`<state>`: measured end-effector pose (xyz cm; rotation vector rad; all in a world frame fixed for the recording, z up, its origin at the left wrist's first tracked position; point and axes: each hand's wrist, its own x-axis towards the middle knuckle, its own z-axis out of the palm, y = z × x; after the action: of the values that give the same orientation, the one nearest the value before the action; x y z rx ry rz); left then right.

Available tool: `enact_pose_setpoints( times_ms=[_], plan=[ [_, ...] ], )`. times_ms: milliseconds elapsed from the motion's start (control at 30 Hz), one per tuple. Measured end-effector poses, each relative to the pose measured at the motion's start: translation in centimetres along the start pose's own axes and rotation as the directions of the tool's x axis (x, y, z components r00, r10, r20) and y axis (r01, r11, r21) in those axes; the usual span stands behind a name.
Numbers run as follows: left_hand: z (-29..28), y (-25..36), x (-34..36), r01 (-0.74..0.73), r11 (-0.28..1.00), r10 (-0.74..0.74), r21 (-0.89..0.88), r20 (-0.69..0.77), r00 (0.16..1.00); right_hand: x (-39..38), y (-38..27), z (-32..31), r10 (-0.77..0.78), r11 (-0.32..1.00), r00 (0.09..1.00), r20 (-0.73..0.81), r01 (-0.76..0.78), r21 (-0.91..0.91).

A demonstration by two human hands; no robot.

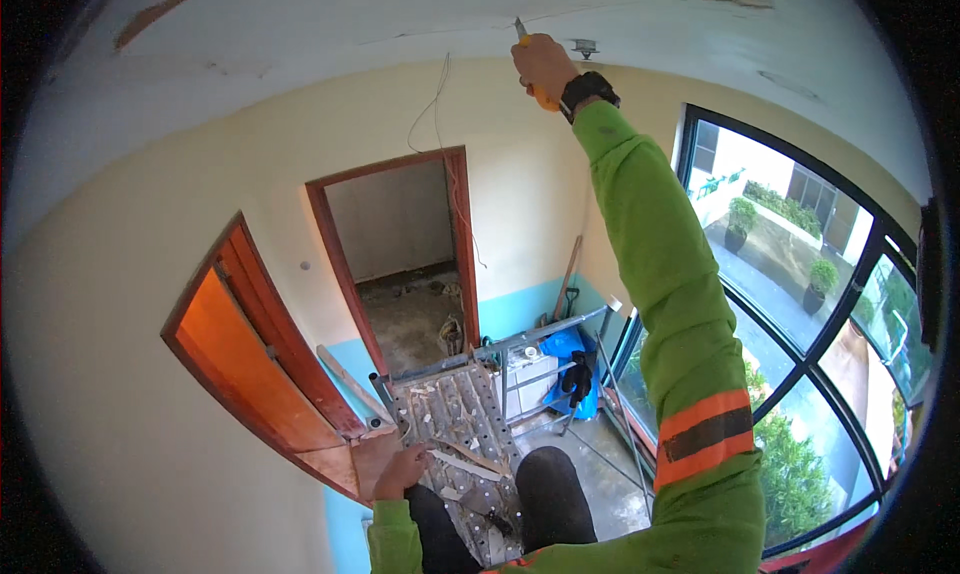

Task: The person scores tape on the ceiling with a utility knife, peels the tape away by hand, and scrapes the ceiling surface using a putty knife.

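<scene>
My right arm reaches up in a green sleeve, and my right hand (545,64) is closed around the yellow handle of a utility knife (520,30). Its narrow metal blade points up at the white ceiling (330,24), by a thin crack line. Whether the tip touches the surface I cannot tell. Low down, my left hand (400,472) rests beside my left knee with its fingers loosely stretched out. A pale strip of debris (468,463) lies next to those fingers on the perforated scaffold platform (425,399); no grip on it shows.
Scaffold rails (545,331) edge the platform's far end. A white box (528,384) and a blue bag (565,346) stand beyond them. Wires (437,104) hang near a doorway (390,224). An orange door (255,344) is at left, large windows (790,224) at right.
</scene>
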<state>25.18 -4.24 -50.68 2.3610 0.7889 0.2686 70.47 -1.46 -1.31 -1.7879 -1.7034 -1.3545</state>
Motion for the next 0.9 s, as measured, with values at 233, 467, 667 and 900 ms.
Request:
enact_pose_setpoints(
  times_ms=[233,467,667,900],
  plan=[
    [1.3,-2.7,-1.2,0.183,0.98,-0.185,-0.077,-0.015,0.983,-2.0,-5.3,-6.1,0.306,0.886,0.943,0.127,-0.331,0.324],
    [3.8,-3.1,1.4,0.031,0.999,-0.032,-0.026,-0.052,0.998,-4.7,-1.1,-7.3,-0.004,0.986,0.997,-0.076,0.016,0.165],
    [4.6,-6.8,0.5,0.052,0.999,-0.051,0.01,-0.099,0.994,-7.6,-8.2,-15.3,0.419,0.483,0.874,0.244,-0.443,0.755],
    [4.9,-4.8,2.4,-0.007,0.998,0.014,0.066,-0.113,0.993,-11.9,-5.8,-21.9,0.281,0.806,0.948,0.151,-0.319,0.499]
  ],
)
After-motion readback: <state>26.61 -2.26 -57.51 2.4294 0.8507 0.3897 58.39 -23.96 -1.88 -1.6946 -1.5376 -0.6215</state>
